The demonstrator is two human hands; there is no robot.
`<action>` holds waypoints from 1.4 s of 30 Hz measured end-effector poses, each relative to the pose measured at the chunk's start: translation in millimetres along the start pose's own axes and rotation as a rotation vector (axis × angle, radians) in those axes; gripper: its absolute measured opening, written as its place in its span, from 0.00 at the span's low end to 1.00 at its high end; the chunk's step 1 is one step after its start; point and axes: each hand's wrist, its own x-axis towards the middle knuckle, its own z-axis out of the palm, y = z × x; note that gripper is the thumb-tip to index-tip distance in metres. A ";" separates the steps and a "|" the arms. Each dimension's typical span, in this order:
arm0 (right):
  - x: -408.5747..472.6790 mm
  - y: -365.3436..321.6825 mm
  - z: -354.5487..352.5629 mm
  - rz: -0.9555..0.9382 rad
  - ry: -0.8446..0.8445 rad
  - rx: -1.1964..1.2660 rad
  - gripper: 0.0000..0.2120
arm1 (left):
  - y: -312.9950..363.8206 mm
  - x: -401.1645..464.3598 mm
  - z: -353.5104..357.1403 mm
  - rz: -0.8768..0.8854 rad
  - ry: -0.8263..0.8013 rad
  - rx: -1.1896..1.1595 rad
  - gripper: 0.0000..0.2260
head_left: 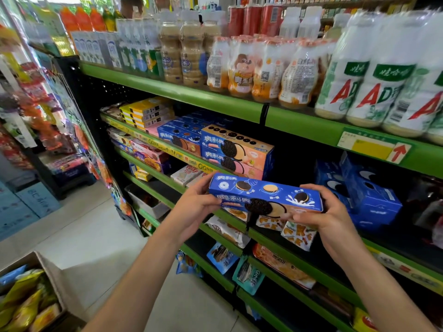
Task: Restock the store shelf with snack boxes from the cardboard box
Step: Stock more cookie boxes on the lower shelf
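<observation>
Open brown cardboard box (51, 279) of snack bags: seen on the floor, lower left. Long blue cardboard cookie box (265, 196): held level before the green metal shelf (215, 99), its ends clasped by curled fingers of left hand (195, 203) and right hand (321, 212).

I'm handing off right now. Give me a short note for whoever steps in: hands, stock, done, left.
Left hand and right hand each grip one end of a blue cookie box, held level in front of the second shelf.
Stacked cookie boxes already sit on that shelf, with a dark gap to their right.
Cardboard box on the floor, lower left, still holds snack packs.
Left: shelve this box, then fetch more.
</observation>
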 end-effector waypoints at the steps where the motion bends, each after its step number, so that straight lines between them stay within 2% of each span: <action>1: 0.0 0.5 -5.3 0.003 0.016 -0.012 0.33 | -2.6 3.3 5.4 -0.006 -0.011 0.006 0.26; 4: 3.2 -1.3 -26.0 0.013 0.045 -0.003 0.33 | -8.1 12.9 22.3 -0.001 -0.066 0.051 0.27; 7: 9.4 -4.4 -49.6 0.026 0.101 0.117 0.35 | -13.0 19.2 43.2 0.017 -0.116 0.059 0.27; 13: 2.6 1.5 -73.2 0.023 0.138 0.228 0.32 | -18.2 26.5 63.0 0.051 -0.117 0.175 0.27; 19: -5.5 -1.2 -76.8 -0.008 0.203 0.265 0.32 | 3.5 34.8 63.0 0.101 -0.083 0.340 0.18; 22: -7.6 -2.5 -75.8 0.001 0.224 0.279 0.32 | 28.2 55.1 56.0 0.300 0.062 0.709 0.16; 25: -10.3 -3.5 -73.9 0.017 0.234 0.250 0.33 | 55.9 90.6 48.5 0.493 0.085 1.217 0.22; 28: -12.2 -1.6 -72.2 0.029 0.249 0.256 0.33 | 76.4 121.8 45.1 0.453 -0.039 1.607 0.31; 31: -12.0 -0.6 -71.8 0.034 0.257 0.262 0.34 | 90.3 147.8 47.1 0.356 -0.174 1.856 0.36; 36: -11.8 0.9 -73.4 0.047 0.262 0.244 0.33 | 88.2 164.7 54.1 0.282 -0.350 1.963 0.31; 39: -12.5 1.2 -74.2 0.041 0.263 0.241 0.33 | 89.9 158.1 53.4 0.355 -0.323 1.918 0.28; 42: -13.1 1.0 -76.0 0.029 0.244 0.262 0.33 | 93.5 139.1 38.6 0.532 -0.281 1.826 0.24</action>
